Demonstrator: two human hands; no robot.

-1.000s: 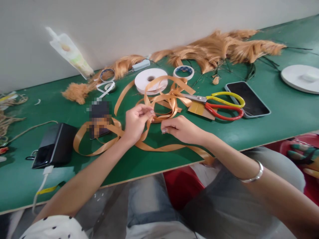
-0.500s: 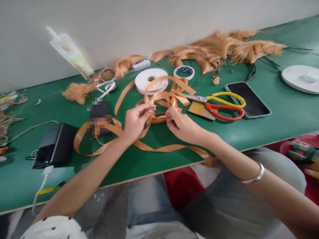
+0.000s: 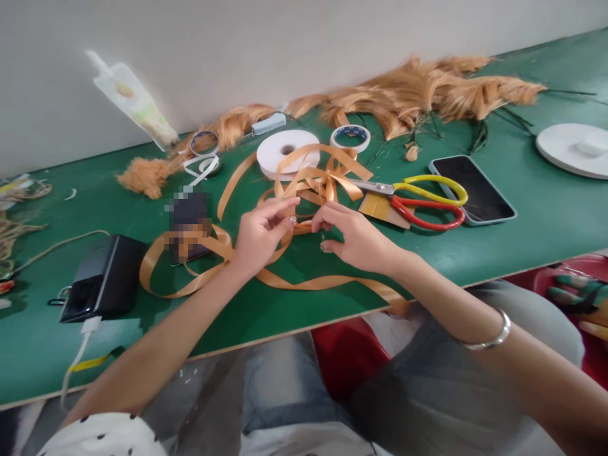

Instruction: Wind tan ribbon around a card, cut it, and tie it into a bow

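Tan satin ribbon (image 3: 308,283) lies in loose loops across the green table around both hands. My left hand (image 3: 259,234) is over the ribbon, its thumb and forefinger apart at the tips beside a loop. To the right, my right hand (image 3: 354,235) has its thumb and curled fingers parted, with the fingertips close to the ribbon loops. I make out nothing held in either hand. Behind the hands stands a white ribbon spool (image 3: 270,155). Scissors (image 3: 418,201) with one yellow and one red handle lie right of the loops, on a piece of cardboard (image 3: 373,209) and a phone.
The phone (image 3: 475,190) lies at right, and a white disc (image 3: 570,149) farther right. Tan fibre bundles (image 3: 403,95) line the wall. A tape roll (image 3: 350,139) is behind the spool. A black box (image 3: 107,275) with a white cable stands at left.
Both hands' thumbs and forefingers have parted from their closed pinches. My right hand has shifted slightly right; the ribbon loops between the hands have moved a little.
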